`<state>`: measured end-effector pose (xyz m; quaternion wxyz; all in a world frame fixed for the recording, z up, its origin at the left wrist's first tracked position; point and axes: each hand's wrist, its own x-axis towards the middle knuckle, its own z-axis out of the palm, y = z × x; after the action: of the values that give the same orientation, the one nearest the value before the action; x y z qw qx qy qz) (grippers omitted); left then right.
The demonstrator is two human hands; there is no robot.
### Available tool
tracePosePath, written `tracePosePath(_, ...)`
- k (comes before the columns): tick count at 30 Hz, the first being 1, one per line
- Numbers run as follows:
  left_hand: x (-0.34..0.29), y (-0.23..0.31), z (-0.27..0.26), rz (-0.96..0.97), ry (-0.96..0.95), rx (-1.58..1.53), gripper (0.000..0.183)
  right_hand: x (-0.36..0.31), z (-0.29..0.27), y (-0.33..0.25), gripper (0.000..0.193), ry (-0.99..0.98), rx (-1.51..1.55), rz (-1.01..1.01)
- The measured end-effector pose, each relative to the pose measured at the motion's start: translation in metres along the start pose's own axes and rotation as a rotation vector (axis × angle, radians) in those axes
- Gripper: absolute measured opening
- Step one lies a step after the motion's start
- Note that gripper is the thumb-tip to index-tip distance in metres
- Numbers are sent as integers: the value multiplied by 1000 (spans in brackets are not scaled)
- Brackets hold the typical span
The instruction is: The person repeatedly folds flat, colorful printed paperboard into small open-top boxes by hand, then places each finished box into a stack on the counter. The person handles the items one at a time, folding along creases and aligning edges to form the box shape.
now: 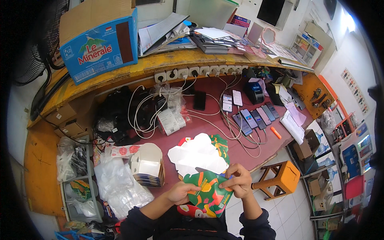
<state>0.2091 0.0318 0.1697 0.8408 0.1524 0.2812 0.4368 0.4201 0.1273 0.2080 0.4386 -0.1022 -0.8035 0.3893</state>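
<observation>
While the left hand grips the near edge of the green printed carton blank, the right hand pinches its far flap, holding it flat above the red table.

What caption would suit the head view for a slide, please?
Both hands, left hand and right hand, fold a green printed carton blank over a cluttered red workbench.

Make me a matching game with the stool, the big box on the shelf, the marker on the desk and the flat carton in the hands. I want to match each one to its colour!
Things:
1. stool
2. big box on the shelf
3. marker on the desk
4. flat carton held by the left hand and right hand

Colours:
A. green with bright patterns
B. yellow-orange
C. blue
D. bright orange

Pairs: 1-B, 2-C, 3-D, 4-A
</observation>
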Motion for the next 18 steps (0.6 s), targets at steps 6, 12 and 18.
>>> tracePosePath(6,0,4,-8,112,54,-32,43,-6,19,-5,35,81,-293,-89)
tracePosePath(12,5,-7,-3,250,53,58,44,-17,30,4,47,173,-348,7)
tracePosePath(18,35,-25,-10,413,-380,294,59,-22,39,17,24,338,-188,472)
